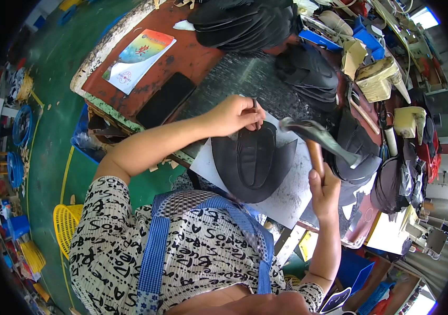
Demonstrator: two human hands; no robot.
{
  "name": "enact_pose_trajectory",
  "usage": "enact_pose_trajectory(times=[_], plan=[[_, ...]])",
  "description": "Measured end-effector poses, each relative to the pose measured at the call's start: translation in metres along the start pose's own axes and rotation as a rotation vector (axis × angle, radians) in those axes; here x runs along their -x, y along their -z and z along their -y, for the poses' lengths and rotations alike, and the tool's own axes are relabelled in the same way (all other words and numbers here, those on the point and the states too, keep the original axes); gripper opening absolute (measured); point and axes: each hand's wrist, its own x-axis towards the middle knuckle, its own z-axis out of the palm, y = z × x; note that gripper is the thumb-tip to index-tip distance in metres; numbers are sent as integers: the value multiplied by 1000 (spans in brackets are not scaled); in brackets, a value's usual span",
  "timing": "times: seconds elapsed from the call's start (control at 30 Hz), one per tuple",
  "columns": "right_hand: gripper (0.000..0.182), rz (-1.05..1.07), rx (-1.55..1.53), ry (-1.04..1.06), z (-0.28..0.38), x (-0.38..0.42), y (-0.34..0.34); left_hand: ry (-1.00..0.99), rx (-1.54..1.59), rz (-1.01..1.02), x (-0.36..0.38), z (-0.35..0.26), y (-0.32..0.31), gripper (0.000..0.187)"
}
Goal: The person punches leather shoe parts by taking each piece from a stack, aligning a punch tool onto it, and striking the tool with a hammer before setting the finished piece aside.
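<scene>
My left hand [240, 115] is closed around a short, dark rod-like punch [255, 103], held over the top edge of a black shoe upper piece [247, 163]. Its lower end is hidden by my fingers. The curved piece lies flat on a white sheet [287, 197], with a ribbed panel in its middle. On the right, my right hand [326, 190] grips the wooden handle of a hammer [316, 155]. The hammer's metal head is raised to the right of the punch, apart from it.
Stacks of black cut pieces [245, 23] stand at the back, with more black pieces [308, 76] at the right. A black flat rectangular object [166, 100] and a colourful printed paper [140, 58] lie left. Tape-wrapped tools [379, 79] crowd the right side.
</scene>
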Motion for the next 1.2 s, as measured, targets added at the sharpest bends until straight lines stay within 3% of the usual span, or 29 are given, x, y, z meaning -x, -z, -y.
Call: enact_pose_trajectory(times=[0.23,0.33,0.47,0.57,0.6,0.63,0.7,0.73,0.83,0.9,0.97,1.03,1.07,1.13,1.17,1.2], plan=[[47,-38,-115,-43,-3,-3,7,-33,-143,164,-6,-4,10,11],[46,-57,-208,-2,6,-8,9,-82,-364,125,2,-20,3,9],[48,-142,-381,347,14,-11,17,-509,-692,3,8,-6,-9,9],[42,-116,-351,402,10,-9,-3,-552,-778,8,12,-5,-11,9],[31,28,-144,232,12,-12,0,-599,-849,26,12,-9,-9,8],[21,197,96,96,13,-14,3,-411,-610,16,9,-5,-8,9],[17,229,174,-81,28,-18,8,-59,-139,1,-10,0,2,13],[18,212,200,83,13,-20,2,-18,-24,-75,-24,-8,4,19],[24,128,189,517,2,-42,-17,-536,-634,-192,-100,-14,5,19],[25,129,347,635,3,-51,-27,-822,-859,-247,-151,-12,-11,23],[25,153,310,602,1,-54,-31,-995,-1122,-272,-193,1,-26,19],[26,179,355,618,6,-50,-27,-480,-1319,-31,-209,8,-43,16],[26,204,290,561,5,-45,-19,-617,-1347,-134,-210,11,-45,12],[27,250,151,444,8,-36,1,-560,-1250,-81,-204,-6,-35,9],[28,169,146,512,13,-35,19,-520,-1196,-52,-198,-8,-30,8],[28,60,192,545,6,-34,35,-714,-1089,-97,-201,2,-18,4]])
